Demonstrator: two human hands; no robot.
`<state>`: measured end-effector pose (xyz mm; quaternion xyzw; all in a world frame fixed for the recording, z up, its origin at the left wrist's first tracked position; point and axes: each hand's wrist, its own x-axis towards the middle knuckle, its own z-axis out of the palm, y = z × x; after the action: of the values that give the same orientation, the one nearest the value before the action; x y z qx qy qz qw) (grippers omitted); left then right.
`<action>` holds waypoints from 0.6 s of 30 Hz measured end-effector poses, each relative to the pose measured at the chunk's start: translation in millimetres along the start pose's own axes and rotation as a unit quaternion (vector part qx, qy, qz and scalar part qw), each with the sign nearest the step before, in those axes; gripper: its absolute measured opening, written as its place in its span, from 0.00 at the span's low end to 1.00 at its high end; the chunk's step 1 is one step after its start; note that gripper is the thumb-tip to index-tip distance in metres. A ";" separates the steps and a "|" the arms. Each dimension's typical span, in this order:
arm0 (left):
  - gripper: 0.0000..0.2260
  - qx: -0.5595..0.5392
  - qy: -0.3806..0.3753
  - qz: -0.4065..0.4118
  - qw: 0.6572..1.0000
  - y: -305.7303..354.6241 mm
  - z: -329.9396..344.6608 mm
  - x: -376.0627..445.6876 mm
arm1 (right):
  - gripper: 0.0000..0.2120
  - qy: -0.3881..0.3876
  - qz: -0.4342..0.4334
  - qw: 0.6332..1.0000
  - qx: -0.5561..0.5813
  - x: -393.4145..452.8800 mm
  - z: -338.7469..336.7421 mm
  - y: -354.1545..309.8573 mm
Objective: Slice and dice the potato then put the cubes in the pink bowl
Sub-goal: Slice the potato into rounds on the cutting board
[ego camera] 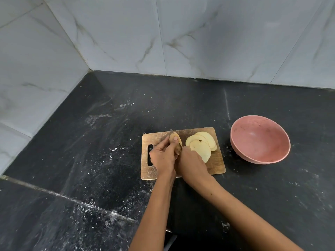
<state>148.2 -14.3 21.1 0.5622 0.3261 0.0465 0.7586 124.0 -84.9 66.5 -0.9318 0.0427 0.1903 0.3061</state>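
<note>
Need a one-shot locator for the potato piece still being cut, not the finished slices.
On the black counter, find the wooden cutting board left of the pink bowl. The potato end piece stands near the board's middle, pinched by the left hand, with the right hand beside it. Unlike the flat pale slices fanned to its right, it's upright with skin showing.

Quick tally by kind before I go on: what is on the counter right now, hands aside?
Cutting board: 1
Pink bowl: 1, no cubes in it
Knife: 1, mostly hidden by the right hand
Potato end piece, held by the left hand: 1
Cut potato slices: about 4, overlapping
Total: about 8
</note>
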 end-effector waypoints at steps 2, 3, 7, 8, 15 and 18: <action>0.13 -0.008 -0.002 -0.004 1.000 0.6 -1.1 0.6 | 0.06 0.000 -0.018 1.000 -0.003 5.5 -1.1 -4.7; 0.12 -0.014 -0.004 -0.009 1.000 1.2 -1.2 0.1 | 0.06 -0.001 -0.017 1.000 -0.007 4.0 -0.2 -3.9; 0.12 0.005 0.000 0.004 1.000 0.9 -0.2 -0.2 | 0.05 -0.007 0.022 0.999 -0.027 -16.0 7.8 8.6; 0.13 0.019 0.005 0.014 1.000 0.0 0.9 -1.0 | 0.05 -0.005 0.027 0.999 -0.027 -17.5 7.3 10.8; 0.15 0.053 0.013 0.041 0.998 -4.2 1.6 2.4 | 0.06 -0.008 0.005 1.000 -0.022 0.8 1.3 3.5; 0.15 0.057 0.017 0.046 0.997 -3.5 0.7 -0.3 | 0.04 -0.012 0.031 0.999 -0.042 -14.5 10.4 13.8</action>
<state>147.3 -16.3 18.2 0.6183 0.3151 0.0725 0.7164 104.5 -90.5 56.8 -0.9398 0.0594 0.2125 0.2608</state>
